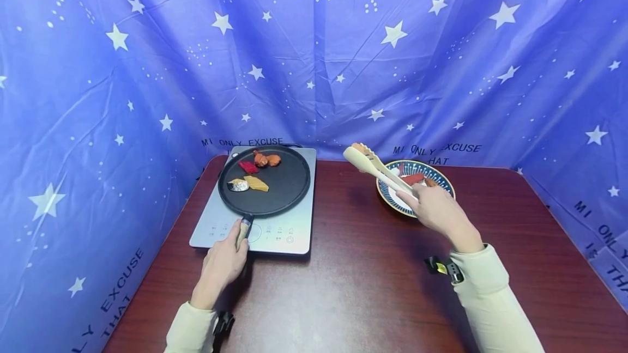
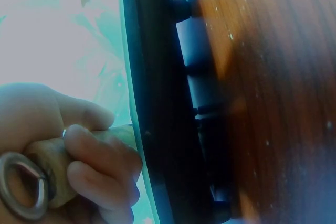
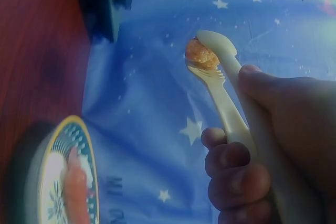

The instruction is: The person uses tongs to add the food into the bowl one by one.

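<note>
My left hand [image 1: 223, 263] grips the wooden handle [image 2: 58, 161] of a round black frying pan [image 1: 282, 195], which sits on the cooktop. A metal ring [image 2: 23, 184] hangs from the handle's end. Food pieces lie in the pan's left half: reddish-brown chunks [image 1: 266, 159], a red piece [image 1: 248, 167], a yellow slice [image 1: 257, 183] and a silvery piece [image 1: 238, 185]. At the right, my right hand [image 1: 441, 211] holds cream-coloured tongs [image 1: 376, 170], their tips up and to the left. A rough orange-brown food lump [image 3: 202, 54] is pinched between those tips.
Below the right hand and tongs stands a patterned plate [image 1: 392, 205] with a blue band and yellow rim, bearing red and brown food [image 3: 76, 187]. The silver cooktop [image 1: 303, 219] stands on the left of the dark red table [image 1: 353, 266]. Blue star-printed curtains [image 1: 314, 70] surround it.
</note>
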Demonstrator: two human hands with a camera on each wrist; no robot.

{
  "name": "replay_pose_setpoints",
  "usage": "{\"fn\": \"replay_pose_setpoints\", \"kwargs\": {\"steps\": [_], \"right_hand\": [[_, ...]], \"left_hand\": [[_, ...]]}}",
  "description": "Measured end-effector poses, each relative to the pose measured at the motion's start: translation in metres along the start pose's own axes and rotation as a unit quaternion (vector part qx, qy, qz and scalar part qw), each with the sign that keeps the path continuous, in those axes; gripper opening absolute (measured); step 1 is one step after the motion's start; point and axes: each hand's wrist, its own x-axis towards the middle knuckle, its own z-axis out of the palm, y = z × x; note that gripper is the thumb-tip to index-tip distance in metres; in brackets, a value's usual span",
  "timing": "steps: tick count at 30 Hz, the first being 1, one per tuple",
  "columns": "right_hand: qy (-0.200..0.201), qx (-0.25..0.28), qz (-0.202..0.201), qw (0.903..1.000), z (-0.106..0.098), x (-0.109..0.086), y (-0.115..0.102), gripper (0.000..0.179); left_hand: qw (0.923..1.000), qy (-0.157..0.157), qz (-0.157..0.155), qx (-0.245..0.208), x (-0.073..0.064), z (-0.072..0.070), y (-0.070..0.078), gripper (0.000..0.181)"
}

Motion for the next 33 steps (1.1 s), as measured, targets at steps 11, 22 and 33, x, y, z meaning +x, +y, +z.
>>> {"fn": "replay_pose_setpoints", "kwargs": {"steps": [11,22,33], "right_hand": [[0.005,0.037,-0.029,0.9989,0.019,0.017,-0.031,0.039],[-0.018,0.046,-0.042,0.9979,0.036,0.034,-0.059,0.04],[-0.055,0.055,-0.041,0.9962,0.052,0.044,-0.085,0.04]], "left_hand": [[1.0,-0.002,0.003,-0.001,0.0,0.001,0.0,0.055],[1.0,-0.006,-0.003,0.005,0.001,0.001,0.001,0.055],[0.9999,-0.005,-0.009,0.004,0.001,0.001,0.0,0.056]]}}
